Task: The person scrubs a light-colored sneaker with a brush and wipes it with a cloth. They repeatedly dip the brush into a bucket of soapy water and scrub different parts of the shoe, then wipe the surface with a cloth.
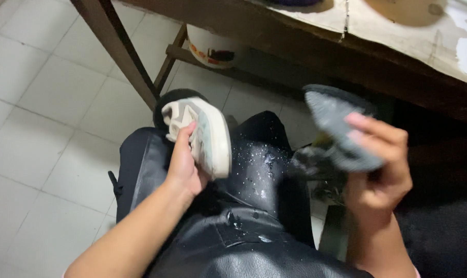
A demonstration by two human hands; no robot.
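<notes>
We're seated, looking down at our lap. Left hand (184, 164) grips a sneaker (202, 133), fingers wrapped over the upper, pale sole facing 3 o'clock. The shoe sits above our left thigh, tilted, heel end toward 11 o'clock.

Right hand (380, 164) is clenched on a grey insole (334, 121), thumb and fingers pinching its lower half; the free end sticks out toward 11 o'clock. Insole and sneaker are well apart, nothing touching between them.

A black apron (244, 216) covers our lap, wet, with white flecks at 12 o'clock of the waist seam, between the two hands.

Edges: table (398, 36) edge runs across the frame at 12 to 2 o'clock, just above the insole tip, so room is tight there. Table leg (117, 49) comes down at 11 o'clock, ending close behind the sneaker's heel. A crossbar under the table carries a white tub (210, 49) at 12 o'clock.

Open room: tile floor (38, 103) from 8 to 11 o'clock, left of our thigh. At 3 to 5 o'clock it's dark; we can't tell what's there.
</notes>
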